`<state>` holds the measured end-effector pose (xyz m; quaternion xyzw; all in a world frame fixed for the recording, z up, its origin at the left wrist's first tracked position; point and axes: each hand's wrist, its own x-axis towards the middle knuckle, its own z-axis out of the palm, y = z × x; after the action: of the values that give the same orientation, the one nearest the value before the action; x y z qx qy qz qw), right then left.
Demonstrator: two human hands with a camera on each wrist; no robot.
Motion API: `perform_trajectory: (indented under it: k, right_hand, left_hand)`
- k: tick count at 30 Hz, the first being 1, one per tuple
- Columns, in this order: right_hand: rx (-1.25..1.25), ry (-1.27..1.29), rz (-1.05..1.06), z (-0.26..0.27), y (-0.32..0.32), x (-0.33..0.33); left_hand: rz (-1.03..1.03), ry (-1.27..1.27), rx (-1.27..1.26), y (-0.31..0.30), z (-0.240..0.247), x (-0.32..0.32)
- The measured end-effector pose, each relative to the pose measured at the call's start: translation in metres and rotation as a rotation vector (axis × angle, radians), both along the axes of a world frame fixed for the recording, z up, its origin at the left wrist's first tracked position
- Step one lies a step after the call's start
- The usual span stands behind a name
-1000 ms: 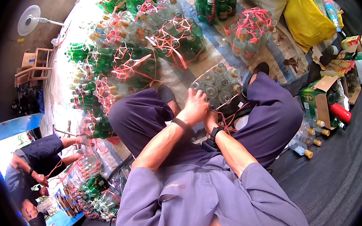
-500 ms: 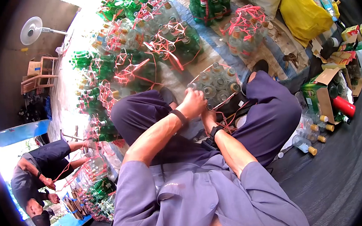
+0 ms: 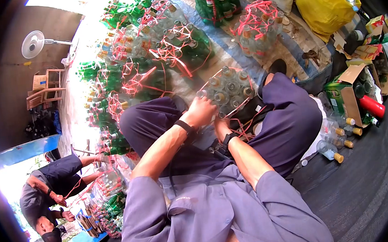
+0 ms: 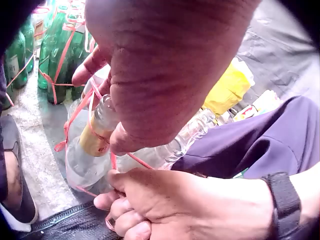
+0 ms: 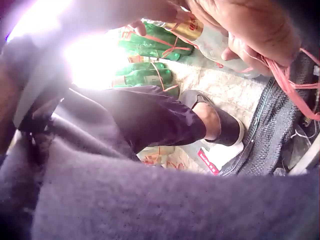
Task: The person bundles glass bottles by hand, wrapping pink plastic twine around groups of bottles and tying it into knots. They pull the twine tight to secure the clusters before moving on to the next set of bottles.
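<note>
A cluster of clear glass bottles (image 3: 230, 86) stands between the person's legs, with pink strap round its necks. On its near left side, the left hand (image 3: 201, 110) has its thumb and fingers round a neck with a gold label; in the left wrist view this bottle (image 4: 92, 140) has strap (image 4: 75, 120) across it. Close below, the right hand (image 3: 222, 128) pinches the strap near the cluster's lower edge, its fingers curled in the left wrist view (image 4: 150, 202). Strands (image 5: 287, 87) trail from the right hand (image 5: 250, 30) in the right wrist view.
Strapped green bottles (image 3: 146, 79) and clear ones (image 3: 259, 28) stand beyond. Loose bottles (image 3: 328, 150), a cardboard box (image 3: 349, 94) and a yellow bag (image 3: 323, 10) lie to the right. Another person (image 3: 39, 194) is at the left beside more bottles.
The head view has shifted slightly, moving the surroundings in the frame. Both hands stay at the near side of the cluster, with the left hand a little farther from the right.
</note>
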<state>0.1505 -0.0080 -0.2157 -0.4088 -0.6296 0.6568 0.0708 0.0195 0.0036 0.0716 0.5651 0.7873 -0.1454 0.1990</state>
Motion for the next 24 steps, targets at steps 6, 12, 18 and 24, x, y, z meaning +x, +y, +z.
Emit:
perform_trajectory:
  k: [6,12,18,24]
  right_hand:
    - [-0.364,-0.339,0.036,0.076,0.032,-0.018]
    - [-0.586,-0.378,-0.061,0.197,0.066,-0.021]
    - [-0.559,-0.415,-0.117,0.169,0.055,-0.021]
    - [-0.513,-0.299,-0.186,0.14,0.05,-0.018]
  left_hand:
    - [0.246,-0.132,0.465,-0.006,0.021,0.012]
    - [0.901,-0.599,0.587,-0.03,0.021,0.029]
    - [1.055,-0.886,0.473,-0.065,-0.043,0.047]
    - [0.442,-0.626,0.666,-0.061,-0.094,0.042]
